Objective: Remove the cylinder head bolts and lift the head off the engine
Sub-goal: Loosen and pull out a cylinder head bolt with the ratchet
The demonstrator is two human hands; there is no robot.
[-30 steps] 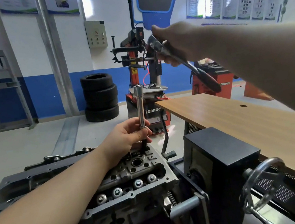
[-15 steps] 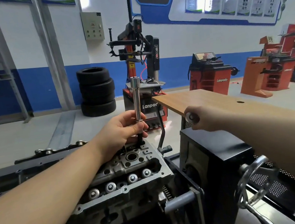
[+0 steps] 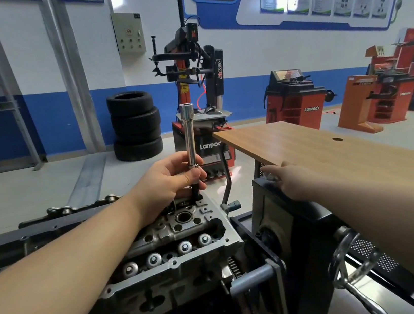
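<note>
The grey cylinder head (image 3: 175, 243) sits on the engine in the lower middle, with a row of round valve caps along its near side. My left hand (image 3: 169, 180) grips a long chrome socket extension (image 3: 188, 133) that stands upright, its dark lower end set down into the head's far edge. My right hand (image 3: 296, 178) lies on the top edge of a black box (image 3: 288, 214) to the right of the engine. A small shiny metal part (image 3: 269, 176) shows at its fingertips; the grip on it is hidden.
A wooden table (image 3: 333, 155) runs along the right, right behind the black box. A chrome handwheel (image 3: 353, 256) sticks out at the lower right. Further back stand a tyre stack (image 3: 135, 124), a tyre changer (image 3: 195, 78) and red machines (image 3: 296, 101).
My right hand came down from head height, where it held a ratchet, to the top of the black box. My left hand kept the extension upright on the head.
</note>
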